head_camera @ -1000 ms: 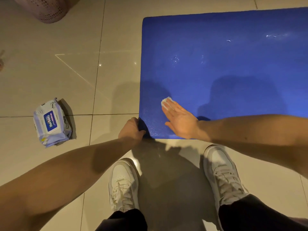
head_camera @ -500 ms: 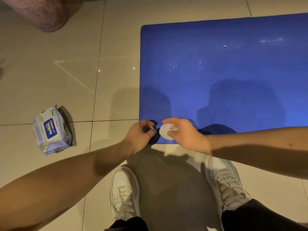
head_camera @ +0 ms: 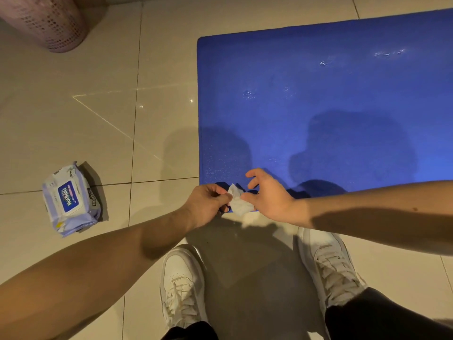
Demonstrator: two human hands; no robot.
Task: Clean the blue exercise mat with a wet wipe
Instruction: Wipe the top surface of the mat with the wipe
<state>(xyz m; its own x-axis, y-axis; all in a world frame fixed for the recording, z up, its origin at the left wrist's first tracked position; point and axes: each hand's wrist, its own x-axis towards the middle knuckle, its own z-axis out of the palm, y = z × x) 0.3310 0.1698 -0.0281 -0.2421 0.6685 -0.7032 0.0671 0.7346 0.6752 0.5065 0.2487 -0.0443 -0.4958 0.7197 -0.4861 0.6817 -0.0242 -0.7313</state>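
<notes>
The blue exercise mat (head_camera: 318,106) lies flat on the tiled floor, filling the upper right, with a few wet glints on its surface. A small crumpled white wet wipe (head_camera: 239,204) hangs just over the mat's near left corner. My left hand (head_camera: 206,202) pinches the wipe's left edge between thumb and fingers. My right hand (head_camera: 272,197) is beside it on the right, fingers spread and lifted, with only the thumb tip touching the wipe.
A pack of wet wipes (head_camera: 69,198) lies on the tiles to the left. A pink perforated basket (head_camera: 49,20) stands at the top left. My two white shoes (head_camera: 182,288) (head_camera: 331,266) stand on the floor just before the mat's near edge.
My right hand stopped pressing the wipe on the mat, lifted it to the near corner, then spread its fingers. My left hand let go of the mat corner and pinched the wipe.
</notes>
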